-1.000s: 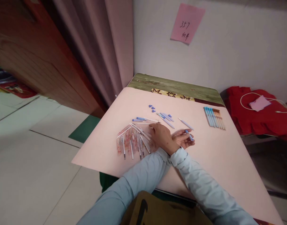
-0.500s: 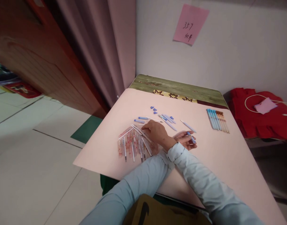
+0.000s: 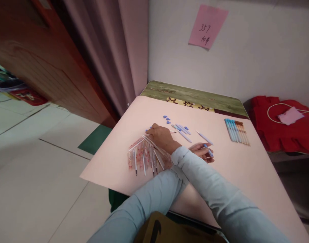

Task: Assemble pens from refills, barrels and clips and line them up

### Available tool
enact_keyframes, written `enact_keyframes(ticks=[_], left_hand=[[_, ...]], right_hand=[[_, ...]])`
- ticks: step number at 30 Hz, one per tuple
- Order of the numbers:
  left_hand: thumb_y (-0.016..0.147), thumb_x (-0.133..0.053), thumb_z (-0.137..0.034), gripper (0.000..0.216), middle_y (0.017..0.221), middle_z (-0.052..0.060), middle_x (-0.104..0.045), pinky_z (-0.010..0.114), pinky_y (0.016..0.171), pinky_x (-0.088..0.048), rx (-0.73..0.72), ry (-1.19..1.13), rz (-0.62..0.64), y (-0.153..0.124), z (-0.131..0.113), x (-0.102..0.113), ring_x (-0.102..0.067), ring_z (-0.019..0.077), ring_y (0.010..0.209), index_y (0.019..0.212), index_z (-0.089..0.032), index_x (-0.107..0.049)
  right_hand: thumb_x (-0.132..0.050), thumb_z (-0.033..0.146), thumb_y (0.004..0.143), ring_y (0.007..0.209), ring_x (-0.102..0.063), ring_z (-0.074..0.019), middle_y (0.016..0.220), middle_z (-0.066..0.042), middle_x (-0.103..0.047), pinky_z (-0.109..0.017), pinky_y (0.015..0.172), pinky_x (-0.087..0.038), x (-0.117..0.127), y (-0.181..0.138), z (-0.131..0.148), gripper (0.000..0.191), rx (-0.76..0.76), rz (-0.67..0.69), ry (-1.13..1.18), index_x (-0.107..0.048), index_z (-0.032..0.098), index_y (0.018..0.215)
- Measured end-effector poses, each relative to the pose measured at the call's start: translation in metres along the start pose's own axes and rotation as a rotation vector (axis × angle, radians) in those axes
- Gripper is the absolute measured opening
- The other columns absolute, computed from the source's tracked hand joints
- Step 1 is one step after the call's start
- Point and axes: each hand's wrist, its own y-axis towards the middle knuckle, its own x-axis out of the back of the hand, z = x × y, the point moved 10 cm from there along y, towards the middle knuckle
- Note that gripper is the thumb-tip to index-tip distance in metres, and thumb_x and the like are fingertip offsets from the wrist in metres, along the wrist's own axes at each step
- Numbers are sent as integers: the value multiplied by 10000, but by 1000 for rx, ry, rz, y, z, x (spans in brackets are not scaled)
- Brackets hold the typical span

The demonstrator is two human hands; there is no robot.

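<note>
My forearms cross, the right over the left. At the right, my left hand [image 3: 200, 152] is palm up, with its fingers closed on a short blue pen barrel piece [image 3: 208, 150]. My right hand [image 3: 163, 136] is over the table's left half, fingers curled down at small blue pen pieces [image 3: 147, 130]; its fingertips mostly cover what they touch. Just below lies a heap of pen refills [image 3: 144, 162], white and dark-tipped, on clear wrappers [image 3: 132, 158] with red print. Beyond the right hand are light-purple pen barrels [image 3: 185, 136] and several blue caps [image 3: 168, 118].
A row of blue and brown pens [image 3: 236, 131] lies at the table's right. One pale pen barrel [image 3: 204, 137] is just behind my left hand. A red cloth [image 3: 260, 125] with a cable and pink paper [image 3: 290, 115] sits farther right. The wall [image 3: 169, 50] borders the table's back.
My right hand has moved slightly left and away from me, from the refill heap onto the blue pen pieces. My left hand keeps its hold, and the view has shifted slightly.
</note>
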Motion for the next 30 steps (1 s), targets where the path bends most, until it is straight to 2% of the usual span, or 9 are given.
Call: enact_keyframes(ticks=[7, 15, 22, 24, 30], left_hand=[[727, -783, -220, 389, 882, 55, -637, 340, 721, -491, -5, 3, -5, -2, 2, 0, -626, 151, 726, 1081, -161, -631], [824, -677, -174, 232, 851, 47, -632, 394, 792, -460, 26, 47, -71, -3, 3, -1, -593, 153, 705, 1052, -191, -634], [800, -689, -167, 269, 855, 55, -623, 367, 766, -471, 6, 35, -48, -5, -1, -2, -610, 149, 714, 1062, -163, -627], [789, -701, -165, 281, 864, 59, -628, 366, 751, -476, 0, 45, -37, -3, 0, -1, -612, 151, 710, 1060, -159, -625], [783, -742, -211, 353, 908, 73, -636, 360, 750, -496, -8, 91, -55, -2, 1, 5, -622, 159, 741, 1111, -144, -631]], right_hand=[[-395, 280, 997, 870, -643, -161, 1173, -50, -616, -261, 710, -437, -16, 11, 7, 327, 62, 26, 3, -709, 283, 1090], [-429, 215, 952, 853, -663, -199, 1135, -103, -612, -302, 716, -468, -10, 5, -7, 279, 16, -4, -131, -695, 183, 1032], [-459, 210, 945, 877, -661, -170, 1198, -46, -630, -270, 744, -466, -2, -4, -4, 298, 4, -47, 26, -705, 262, 1105], [-477, 200, 939, 907, -657, -169, 1192, -41, -641, -263, 767, -462, 3, -11, -12, 288, -30, -64, 81, -713, 261, 1092], [-534, 228, 930, 994, -640, -192, 1101, -46, -688, -278, 843, -458, 27, -46, -62, 246, -238, -134, 164, -718, 254, 1090]])
